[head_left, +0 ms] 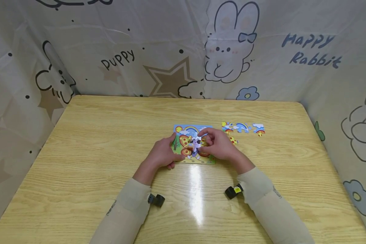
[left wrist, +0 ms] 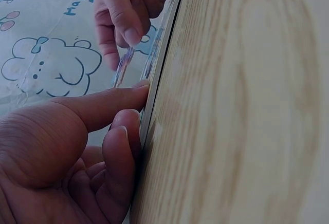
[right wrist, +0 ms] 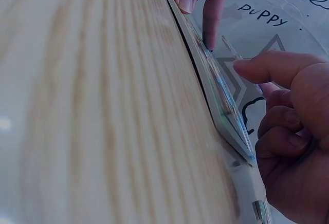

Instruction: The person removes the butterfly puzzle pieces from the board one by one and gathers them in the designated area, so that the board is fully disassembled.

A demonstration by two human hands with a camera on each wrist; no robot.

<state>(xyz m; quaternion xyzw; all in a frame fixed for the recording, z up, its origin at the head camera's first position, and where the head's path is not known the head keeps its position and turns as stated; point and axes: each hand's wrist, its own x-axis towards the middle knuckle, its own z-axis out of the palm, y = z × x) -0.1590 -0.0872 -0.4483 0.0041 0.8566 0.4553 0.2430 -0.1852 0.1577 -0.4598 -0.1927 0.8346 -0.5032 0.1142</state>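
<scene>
A jigsaw puzzle board (head_left: pixel 176 149) with a butterfly and rainbow picture lies flat on the table. My left hand (head_left: pixel 163 152) holds the board at its left side, the thumb on its lower left part and the index finger near the upper left edge. Above the board's middle, my right hand (head_left: pixel 218 144) pinches a purple and white puzzle piece (head_left: pixel 196 144) between thumb and index finger. In the left wrist view that piece (left wrist: pixel 124 68) stands tilted, apart from the board. The right hand's other fingers are curled in.
Several loose puzzle pieces (head_left: pixel 242 127) lie behind and right of the board, on the wooden table (head_left: pixel 103 135). Another piece (head_left: pixel 232 140) sits just right of the right hand, partly hidden. Printed cloth (head_left: pixel 167 40) hangs around the table's back and sides.
</scene>
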